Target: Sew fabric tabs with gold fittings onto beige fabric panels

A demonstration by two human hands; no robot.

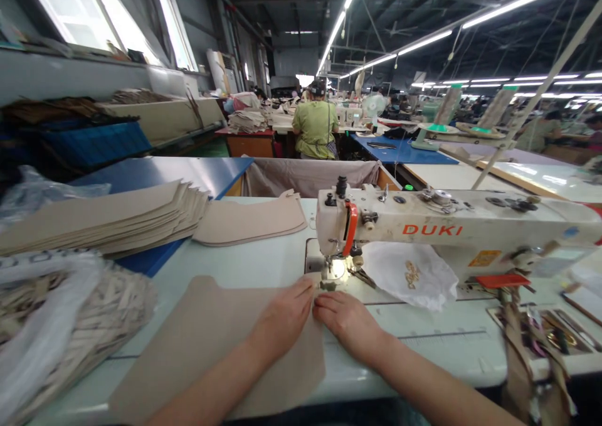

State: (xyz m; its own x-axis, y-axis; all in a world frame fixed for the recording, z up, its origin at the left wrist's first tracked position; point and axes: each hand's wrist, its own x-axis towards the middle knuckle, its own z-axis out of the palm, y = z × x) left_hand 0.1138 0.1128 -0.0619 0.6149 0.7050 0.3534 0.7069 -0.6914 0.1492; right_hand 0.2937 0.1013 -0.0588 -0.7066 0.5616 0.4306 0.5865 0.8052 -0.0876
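A large beige fabric panel (211,332) lies on the pale sewing table, its upper right corner close to the needle area of a white sewing machine (385,225) marked DUKI. My left hand (285,319) rests on that corner, fingers drawn together and gripping near the edge. Against the panel's right edge, my right hand (350,325) has its fingers curled and pinched at the fabric; the fingertips are partly hidden. The two hands almost touch. Just beyond them, a lamp lights the metal needle plate (314,260).
Stacked beige panels (108,216) sit left, with a smaller pile (251,219) behind the work. A bag of scraps (89,313) stands near left. Small snips (362,276) and a white cloth with gold pieces (411,275) lie under the machine arm. A person (315,125) sits ahead.
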